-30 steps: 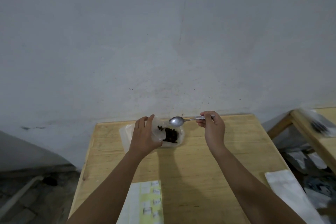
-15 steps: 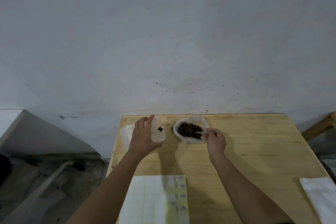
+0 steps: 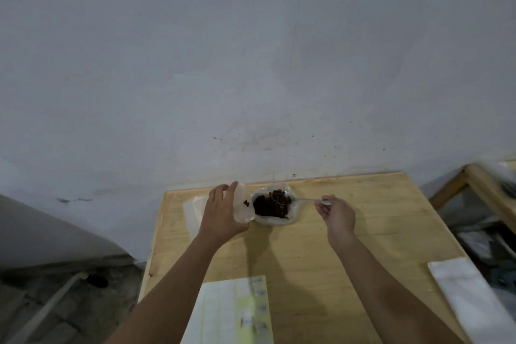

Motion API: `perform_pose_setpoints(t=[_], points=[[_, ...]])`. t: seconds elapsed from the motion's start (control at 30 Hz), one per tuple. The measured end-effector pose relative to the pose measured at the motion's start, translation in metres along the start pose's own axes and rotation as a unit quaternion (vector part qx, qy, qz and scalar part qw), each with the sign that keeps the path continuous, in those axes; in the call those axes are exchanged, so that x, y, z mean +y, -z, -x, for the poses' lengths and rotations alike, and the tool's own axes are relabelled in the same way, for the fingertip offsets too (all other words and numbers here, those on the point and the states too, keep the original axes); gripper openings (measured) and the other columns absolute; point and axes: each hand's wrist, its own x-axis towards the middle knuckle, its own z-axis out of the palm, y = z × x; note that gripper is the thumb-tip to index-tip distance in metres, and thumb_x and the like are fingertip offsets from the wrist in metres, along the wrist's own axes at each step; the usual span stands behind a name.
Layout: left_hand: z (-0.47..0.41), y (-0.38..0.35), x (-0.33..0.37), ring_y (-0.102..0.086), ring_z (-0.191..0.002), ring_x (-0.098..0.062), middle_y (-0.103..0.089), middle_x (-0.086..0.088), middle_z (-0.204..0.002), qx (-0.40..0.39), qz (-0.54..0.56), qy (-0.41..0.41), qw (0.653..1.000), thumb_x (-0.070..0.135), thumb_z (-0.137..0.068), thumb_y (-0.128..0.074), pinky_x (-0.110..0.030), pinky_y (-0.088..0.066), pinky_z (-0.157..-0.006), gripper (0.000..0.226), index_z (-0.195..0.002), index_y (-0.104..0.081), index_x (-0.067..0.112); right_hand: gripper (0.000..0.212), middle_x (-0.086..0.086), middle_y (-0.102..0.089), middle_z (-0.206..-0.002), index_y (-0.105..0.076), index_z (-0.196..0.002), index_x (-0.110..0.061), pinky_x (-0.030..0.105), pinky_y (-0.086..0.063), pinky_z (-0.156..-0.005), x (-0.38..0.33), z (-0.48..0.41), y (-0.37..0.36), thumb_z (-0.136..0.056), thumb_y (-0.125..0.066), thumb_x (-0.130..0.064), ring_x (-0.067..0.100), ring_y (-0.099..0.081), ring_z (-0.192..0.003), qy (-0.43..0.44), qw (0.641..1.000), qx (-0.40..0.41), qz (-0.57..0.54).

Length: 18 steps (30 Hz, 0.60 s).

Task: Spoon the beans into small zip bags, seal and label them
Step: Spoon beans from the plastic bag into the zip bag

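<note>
A clear plastic bag of dark beans (image 3: 272, 208) sits open on the wooden table (image 3: 349, 246) near the wall. My left hand (image 3: 223, 213) holds a small zip bag (image 3: 242, 205) upright just left of the beans; a few beans show inside it. My right hand (image 3: 336, 213) pinches the handle of a metal spoon (image 3: 282, 198), whose bowl carries beans over the open bag. A label sheet (image 3: 234, 313) with small stickers lies at the near edge between my arms.
More flat clear bags (image 3: 192, 211) lie behind my left hand. A white packet (image 3: 469, 296) rests at the table's right edge. A second wooden table (image 3: 491, 190) stands to the right, with clutter below. The grey wall rises right behind the table.
The spoon went from empty above the beans, down into them, and now comes up loaded. My left hand kept the zip bag in place. The camera view shifted sideways.
</note>
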Motion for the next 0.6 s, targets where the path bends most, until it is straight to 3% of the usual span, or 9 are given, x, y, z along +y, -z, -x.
perform_pose_setpoints(t=[0.13, 0.37, 0.6], points=[[-0.011, -0.014, 0.028, -0.032, -0.126, -0.026, -0.036, -0.010, -0.135, -0.005, 0.009, -0.022, 1.000, 0.037, -0.064, -0.080, -0.031, -0.029, -0.104, 0.096, -0.143, -0.030, 0.014, 0.024, 0.013, -0.056, -0.068, -0.060, -0.069, -0.002, 0.016, -0.051, -0.049, -0.031, 0.003, 0.009, -0.090, -0.049, -0.001, 0.012, -0.062, -0.048, 0.063, 0.997, -0.043, 0.018], [-0.024, -0.039, 0.075, -0.031, -0.126, -0.024, -0.036, -0.009, -0.134, -0.011, 0.029, -0.052, 0.998, 0.041, -0.065, -0.076, -0.029, -0.027, -0.103, 0.093, -0.142, -0.029, 0.015, 0.027, 0.012, -0.064, -0.070, -0.065, -0.075, -0.006, 0.024, -0.053, -0.060, -0.065, 0.016, 0.023, -0.096, -0.048, -0.008, 0.015, -0.064, -0.057, 0.178, 0.962, -0.166, 0.125], [-0.024, -0.042, 0.073, -0.033, -0.124, -0.023, -0.037, -0.007, -0.133, 0.000, 0.042, -0.048, 0.998, 0.045, -0.063, -0.078, -0.031, -0.031, -0.103, 0.094, -0.140, -0.031, 0.016, 0.026, 0.006, -0.063, -0.068, -0.064, -0.076, -0.010, 0.022, -0.054, -0.061, -0.075, 0.019, 0.022, -0.096, -0.046, -0.009, 0.017, -0.063, -0.062, 0.247, 0.944, -0.132, 0.174]])
